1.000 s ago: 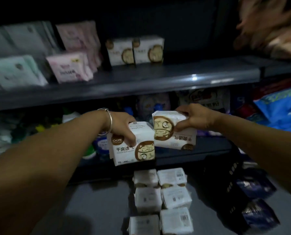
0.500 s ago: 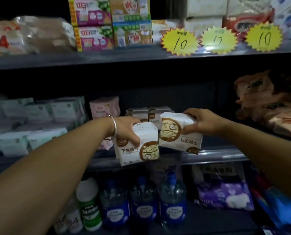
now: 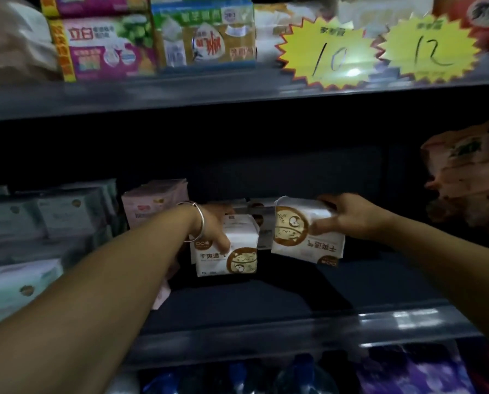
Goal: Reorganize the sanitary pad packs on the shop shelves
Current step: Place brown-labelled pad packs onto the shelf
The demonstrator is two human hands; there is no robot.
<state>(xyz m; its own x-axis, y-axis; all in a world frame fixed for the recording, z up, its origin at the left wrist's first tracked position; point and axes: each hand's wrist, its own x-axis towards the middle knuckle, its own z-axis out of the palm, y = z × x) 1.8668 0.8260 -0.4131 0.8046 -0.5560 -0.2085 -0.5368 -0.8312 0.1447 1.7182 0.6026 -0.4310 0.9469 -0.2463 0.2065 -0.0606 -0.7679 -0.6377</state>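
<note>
a person's left hand [image 3: 213, 228] grips an upright white soft-plastic pad pack with a brown cat emblem [image 3: 227, 251], fingers curled over its top, while the right hand [image 3: 348, 214] pinches a matching white pack turned upside down [image 3: 306, 234]. both packs, carried at a lower level a second ago, now hover over the dark middle shelf [image 3: 266, 302], just in front of similar white packs [image 3: 263, 206] at its back, suggesting placement beside them is imminent.
</note>
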